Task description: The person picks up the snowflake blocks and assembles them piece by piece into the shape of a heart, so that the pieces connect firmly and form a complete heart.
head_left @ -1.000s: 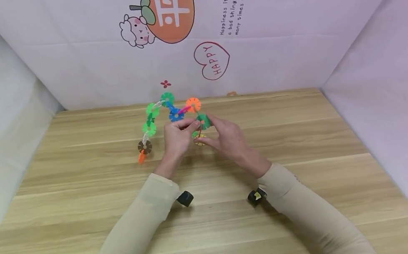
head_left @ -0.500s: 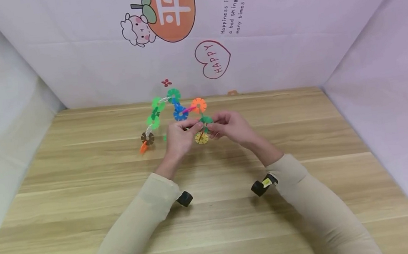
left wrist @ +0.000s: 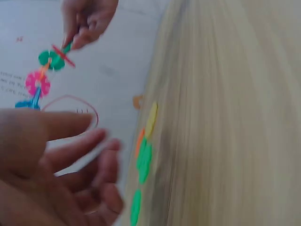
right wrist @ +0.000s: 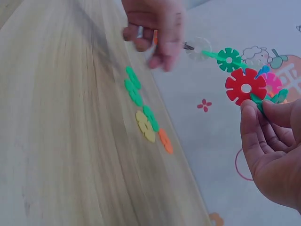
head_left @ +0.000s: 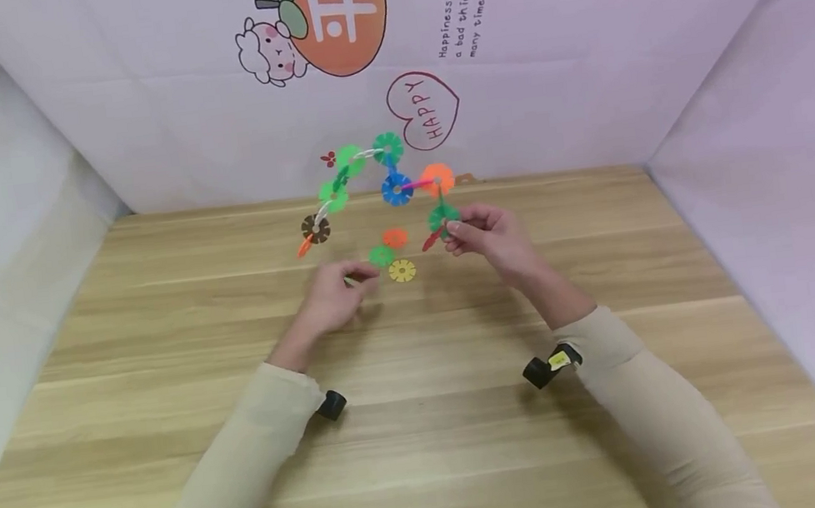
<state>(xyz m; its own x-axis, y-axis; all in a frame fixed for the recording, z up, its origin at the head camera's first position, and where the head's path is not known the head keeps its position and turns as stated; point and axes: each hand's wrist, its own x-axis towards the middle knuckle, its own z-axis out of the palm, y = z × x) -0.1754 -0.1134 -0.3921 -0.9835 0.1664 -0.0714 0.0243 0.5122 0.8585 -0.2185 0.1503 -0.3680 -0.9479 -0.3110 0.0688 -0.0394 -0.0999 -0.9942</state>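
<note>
A chain of notched plastic discs hangs raised above the table from my right hand (head_left: 492, 240), which pinches a green disc (head_left: 441, 219) at its right end. A red disc (right wrist: 245, 87) is slotted into that green one. Onward run an orange disc (head_left: 438, 180), a blue disc (head_left: 397, 190), several green ones, a brown disc (head_left: 316, 228) and an orange tip piece (head_left: 305, 246). My left hand (head_left: 333, 298) holds nothing, its fingers loosely bent above the table. Beside its fingertips lie a loose green disc (head_left: 382, 256) and a yellow disc (head_left: 403, 270).
A loose orange disc (head_left: 395, 239) lies behind the yellow one. More loose green discs (right wrist: 133, 93) lie below my left hand in the right wrist view. A white printed backdrop (head_left: 549, 104) rises at the wooden table's (head_left: 430, 452) back edge.
My left hand has let go of the chain and moved left, down toward the loose discs. My right hand has moved right, and the whole chain has risen and shifted right with it.
</note>
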